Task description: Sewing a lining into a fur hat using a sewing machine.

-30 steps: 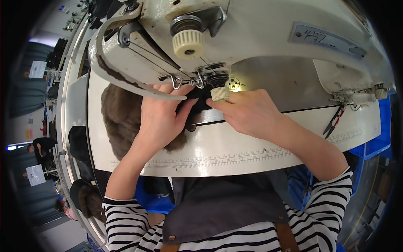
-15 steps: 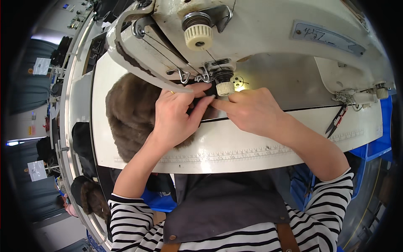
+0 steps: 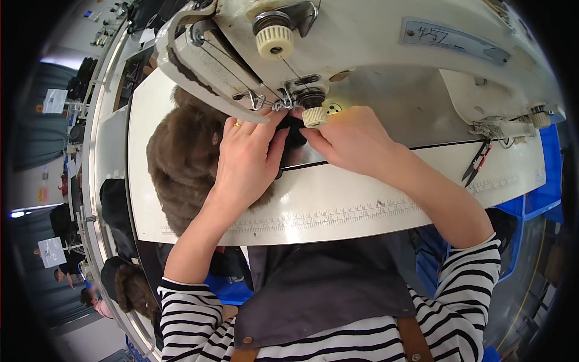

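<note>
We see a small dark piece of fabric (image 3: 294, 137) lying on the table (image 3: 362, 199) right under the head of the sewing machine (image 3: 338, 48), just below its cream knob (image 3: 314, 117). It sits between our two hands: the left hand (image 3: 247, 160) lies flat with its fingers (image 3: 265, 130) stretched out and pressing on the piece's left edge, and the right hand (image 3: 353, 140) comes in from the other side, its fingertips (image 3: 309, 134) pinched onto the right edge. How much of the cloth the right fingers actually grip we cannot tell, as the knob hides them. Under and to the left of the left hand spreads a brown furry piece (image 3: 181, 163), touching the dark fabric. A printed ruler strip (image 3: 362, 211) runs along the table's near edge, and dark snips (image 3: 476, 163) lie well apart to the right
</note>
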